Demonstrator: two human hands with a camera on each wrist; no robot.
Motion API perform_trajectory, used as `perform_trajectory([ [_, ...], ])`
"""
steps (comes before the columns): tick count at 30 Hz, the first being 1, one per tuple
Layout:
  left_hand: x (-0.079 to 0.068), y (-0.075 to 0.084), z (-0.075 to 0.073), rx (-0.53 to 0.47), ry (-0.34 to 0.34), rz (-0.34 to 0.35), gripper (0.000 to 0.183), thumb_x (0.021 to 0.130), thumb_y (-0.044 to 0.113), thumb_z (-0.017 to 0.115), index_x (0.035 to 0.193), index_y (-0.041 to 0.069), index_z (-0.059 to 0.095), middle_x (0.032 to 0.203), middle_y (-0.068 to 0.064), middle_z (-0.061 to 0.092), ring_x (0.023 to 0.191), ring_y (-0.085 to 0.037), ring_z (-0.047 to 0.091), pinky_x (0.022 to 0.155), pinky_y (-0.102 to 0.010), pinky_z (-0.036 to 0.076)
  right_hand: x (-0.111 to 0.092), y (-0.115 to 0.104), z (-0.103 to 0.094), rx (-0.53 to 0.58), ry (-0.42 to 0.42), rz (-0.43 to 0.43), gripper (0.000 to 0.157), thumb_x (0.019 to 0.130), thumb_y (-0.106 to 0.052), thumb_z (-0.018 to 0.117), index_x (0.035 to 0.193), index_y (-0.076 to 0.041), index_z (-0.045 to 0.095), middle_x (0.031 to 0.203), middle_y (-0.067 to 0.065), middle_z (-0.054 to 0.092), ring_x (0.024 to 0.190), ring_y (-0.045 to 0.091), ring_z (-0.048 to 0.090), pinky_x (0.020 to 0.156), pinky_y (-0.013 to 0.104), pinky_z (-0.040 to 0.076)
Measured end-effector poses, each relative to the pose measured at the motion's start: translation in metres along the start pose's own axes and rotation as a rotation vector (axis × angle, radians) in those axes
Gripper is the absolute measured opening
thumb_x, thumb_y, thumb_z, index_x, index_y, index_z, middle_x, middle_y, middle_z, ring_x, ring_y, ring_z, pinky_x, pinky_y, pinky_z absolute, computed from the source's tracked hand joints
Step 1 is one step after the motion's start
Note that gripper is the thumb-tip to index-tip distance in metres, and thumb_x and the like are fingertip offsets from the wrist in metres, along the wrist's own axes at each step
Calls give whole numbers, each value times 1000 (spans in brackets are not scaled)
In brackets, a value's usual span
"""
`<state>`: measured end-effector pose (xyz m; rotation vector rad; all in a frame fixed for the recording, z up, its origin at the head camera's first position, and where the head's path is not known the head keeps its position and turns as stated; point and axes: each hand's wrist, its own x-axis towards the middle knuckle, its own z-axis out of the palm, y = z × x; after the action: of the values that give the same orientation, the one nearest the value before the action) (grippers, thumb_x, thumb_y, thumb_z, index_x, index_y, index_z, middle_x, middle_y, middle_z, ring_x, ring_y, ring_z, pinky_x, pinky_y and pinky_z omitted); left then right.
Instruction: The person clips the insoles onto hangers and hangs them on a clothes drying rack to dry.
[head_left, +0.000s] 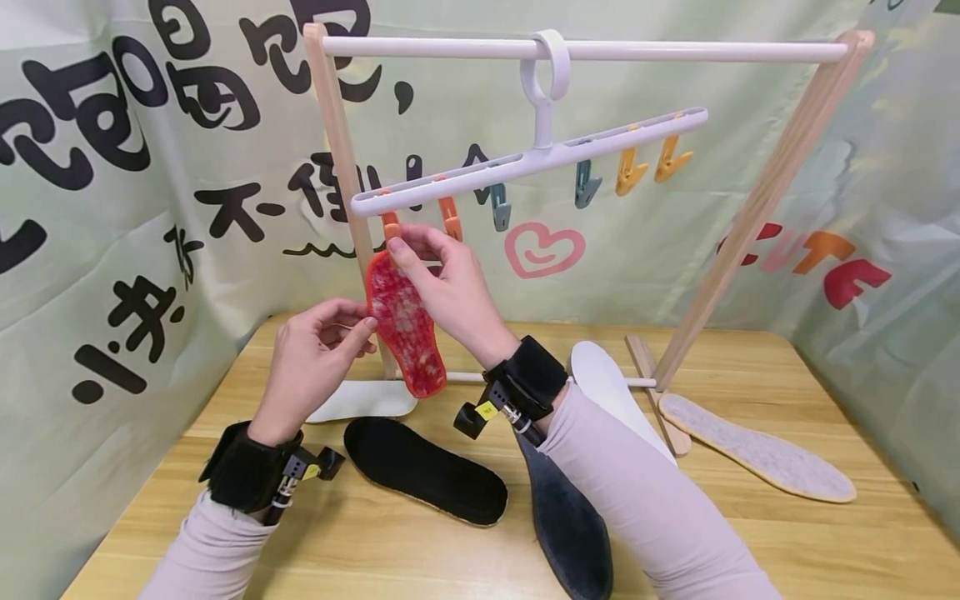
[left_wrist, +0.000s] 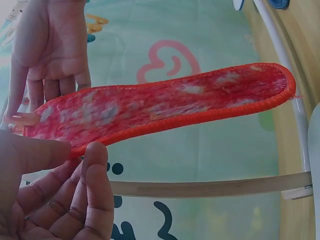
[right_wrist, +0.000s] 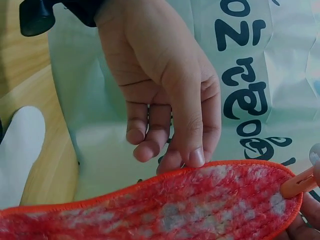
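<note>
A red mottled insole point(head_left: 408, 325) with a bright orange-red edge hangs upright below the left end of the white hanger point(head_left: 528, 162). My left hand point(head_left: 318, 354) pinches its side edge between thumb and finger. At the insole's top my right hand point(head_left: 457, 287) pinches an orange clip point(right_wrist: 297, 184), whose tip lies over the insole's end in the right wrist view. The fingers behind the insole are partly hidden. Beside it hangs a second orange clip point(head_left: 450, 218), with nothing in it.
The tilted hanger hooks over a white rod on a wooden frame point(head_left: 738, 217). Grey clips point(head_left: 587, 185) and yellow clips point(head_left: 632, 172) hang farther right. On the table lie a black insole point(head_left: 427, 471), a dark grey insole point(head_left: 570, 517), white insoles point(head_left: 363, 400) and a light grey insole point(head_left: 757, 450).
</note>
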<state>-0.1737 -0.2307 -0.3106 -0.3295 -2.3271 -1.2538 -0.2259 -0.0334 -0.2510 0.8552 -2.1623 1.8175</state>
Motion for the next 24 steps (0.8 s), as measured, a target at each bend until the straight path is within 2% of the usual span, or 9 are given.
perform_trajectory([
  [10,-1,-1,-1,7,-9,-21,18,103,22,75,111,6,78,92,-8,80,70,-1,74,63,-18,56,-7,11,-9,-31,-25,43,45,109,-26,65,149,-6,62,131,12,74,115,23,71,99,37,61],
  [17,-3,-1,-1,10,-19,-14,16,103,23,76,107,8,78,92,-11,80,71,-10,76,63,-19,57,-13,19,-15,-68,-11,49,41,107,-24,68,146,-8,66,129,10,75,119,21,68,102,37,60],
  [24,-2,-1,-2,31,-37,-21,16,103,22,76,107,7,78,91,-12,80,69,-3,73,61,-20,56,-19,26,-21,-95,18,68,37,105,-23,72,138,-7,69,119,11,73,109,22,66,91,33,57],
])
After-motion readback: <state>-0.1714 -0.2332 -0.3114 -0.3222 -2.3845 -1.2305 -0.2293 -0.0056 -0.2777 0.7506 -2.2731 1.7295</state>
